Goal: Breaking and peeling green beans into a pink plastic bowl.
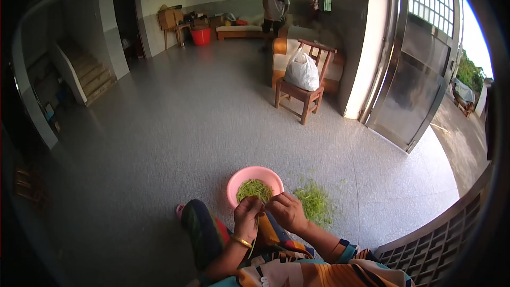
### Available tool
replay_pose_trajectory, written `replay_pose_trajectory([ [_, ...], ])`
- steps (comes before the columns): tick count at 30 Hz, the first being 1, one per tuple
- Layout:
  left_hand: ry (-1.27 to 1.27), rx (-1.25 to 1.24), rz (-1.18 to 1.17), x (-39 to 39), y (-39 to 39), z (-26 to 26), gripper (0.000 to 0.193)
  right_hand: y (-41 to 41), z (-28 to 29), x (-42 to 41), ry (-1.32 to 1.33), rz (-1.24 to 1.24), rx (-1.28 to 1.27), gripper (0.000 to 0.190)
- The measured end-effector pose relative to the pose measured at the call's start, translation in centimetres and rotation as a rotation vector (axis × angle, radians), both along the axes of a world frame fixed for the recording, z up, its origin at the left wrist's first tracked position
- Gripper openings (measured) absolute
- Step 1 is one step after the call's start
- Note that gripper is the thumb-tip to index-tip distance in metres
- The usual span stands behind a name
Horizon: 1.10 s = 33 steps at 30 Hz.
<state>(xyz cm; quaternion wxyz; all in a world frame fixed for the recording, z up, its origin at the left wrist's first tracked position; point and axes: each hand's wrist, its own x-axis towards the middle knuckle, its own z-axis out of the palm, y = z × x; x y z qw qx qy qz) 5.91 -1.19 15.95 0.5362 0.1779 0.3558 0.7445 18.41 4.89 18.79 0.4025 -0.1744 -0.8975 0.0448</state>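
My left hand (248, 215), with a gold bracelet at the wrist, pinches a long thin green stem (254, 241) that hangs down toward my lap. Fingers curled, my right hand (289, 212) meets the left fingertips and grips at the stem's upper end; the exact contact is too small to make out. Just beyond both hands, a pink plastic basin (255, 170) on the floor holds many cut green stem pieces (253, 188). To its right, a loose heap of green plant scraps (314, 201) lies on the floor, partly behind my right forearm.
A wooden chair (305, 95) ahead carries a white plastic bag (303, 71). Behind it, a person (275, 4) stands by the sofas (241, 29). A red bucket (201, 36) stands near cardboard boxes (170, 18). A metal door (414, 71) stands ajar at right; stairs (93, 75) rise at left.
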Motion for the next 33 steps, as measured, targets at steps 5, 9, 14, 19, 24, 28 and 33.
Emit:
replay_pose_trajectory([
  [5, -0.028, 0.043, -0.039, 0.3, 0.8, 0.1, 0.005, 0.3, 0.1, 0.3, 0.007, -0.033, -0.053, 0.013],
  [9, -0.141, 0.142, -0.078, -0.2, 1.4, 0.1, 0.006, 0.5, 0.1, 0.5, 0.011, 0.018, -0.031, 0.012],
  [14, -0.437, 0.304, 0.042, -5.8, 1.8, -1.6, 0.006, 0.9, -0.5, 2.4, 0.043, -0.023, -0.165, 0.006],
  [19, -0.571, 0.467, 0.183, -15.1, -0.2, -2.4, 0.012, 3.7, -2.6, 9.0, 0.237, -0.331, -0.434, 0.004],
  [24, -0.444, 0.609, 0.476, -21.5, -4.2, -2.4, 0.012, 7.8, -4.0, 15.9, 0.423, -0.688, -0.463, 0.005],
  [28, -0.182, 0.503, 0.515, -19.0, -4.4, 0.3, 0.018, 9.6, -7.3, 19.3, -0.206, -0.799, -0.375, 0.014],
  [33, 0.245, 0.305, 0.219, -12.3, -1.5, 1.2, 0.028, 8.6, -7.9, 19.2, -0.592, -0.771, -0.276, 0.023],
])
